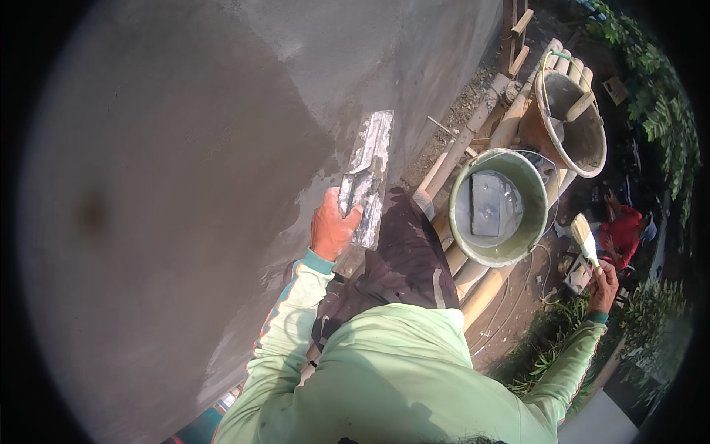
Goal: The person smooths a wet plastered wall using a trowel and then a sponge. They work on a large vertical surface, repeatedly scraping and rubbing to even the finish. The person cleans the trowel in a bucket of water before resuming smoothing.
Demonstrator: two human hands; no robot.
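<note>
My left hand (333, 227) is closed round the handle of a plastering trowel (379, 148), a long metal blade smeared with pale plaster. The trowel lies close along the grey plastered wall (207, 163); whether it touches cannot be made out. Out to the right, my right hand (605, 286) grips a paintbrush (584, 235) by its handle, the pale bristles pointing up and away. Nearest between the hands stands a green bucket (460, 229) with cloudy water and a grey rectangular block (486, 203) in it.
A second bucket (538, 122), mortar-stained and tilted, holds a wooden-handled tool (579, 107). Both buckets rest on a platform of bamboo poles (488, 292). Below on the right, a person in red (620, 233) is on the ground near plants (658, 96).
</note>
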